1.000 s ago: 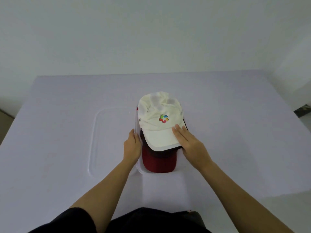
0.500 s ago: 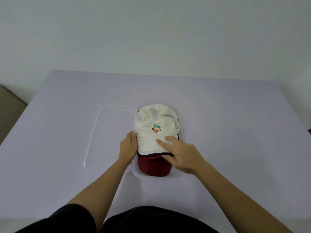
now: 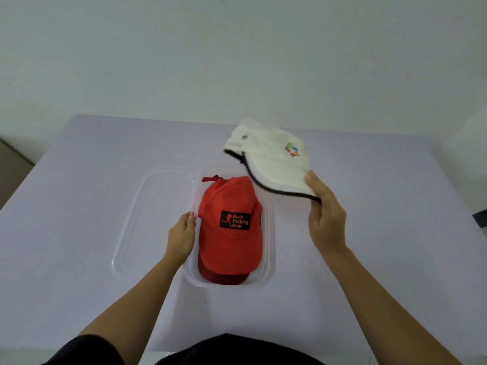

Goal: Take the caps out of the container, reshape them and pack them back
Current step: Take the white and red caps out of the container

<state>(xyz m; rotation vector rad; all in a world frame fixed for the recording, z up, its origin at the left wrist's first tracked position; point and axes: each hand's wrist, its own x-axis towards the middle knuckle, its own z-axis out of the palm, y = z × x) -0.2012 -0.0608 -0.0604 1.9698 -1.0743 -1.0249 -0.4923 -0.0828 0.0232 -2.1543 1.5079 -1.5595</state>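
A clear plastic container (image 3: pixel 269 248) stands on the table in front of me. In it lies a red cap (image 3: pixel 232 241) with a black "Back Packing Gear" patch, on top of a darker red cap (image 3: pixel 224 278) whose brim shows at the near end. My right hand (image 3: pixel 325 219) grips the brim of a white cap (image 3: pixel 274 160) with a coloured logo, held in the air to the right of the container. My left hand (image 3: pixel 181 237) rests flat against the container's left wall.
The container's clear lid (image 3: pixel 147 219) lies flat on the table just left of the container. The lilac table (image 3: pixel 369 259) stretches to a white wall behind. A dark object (image 3: pixel 481 219) sits at the right edge of view.
My right hand has lifted the white cap out of the container and carried it up and to the right, uncovering the red cap. The left hand has stayed at the container's left wall.
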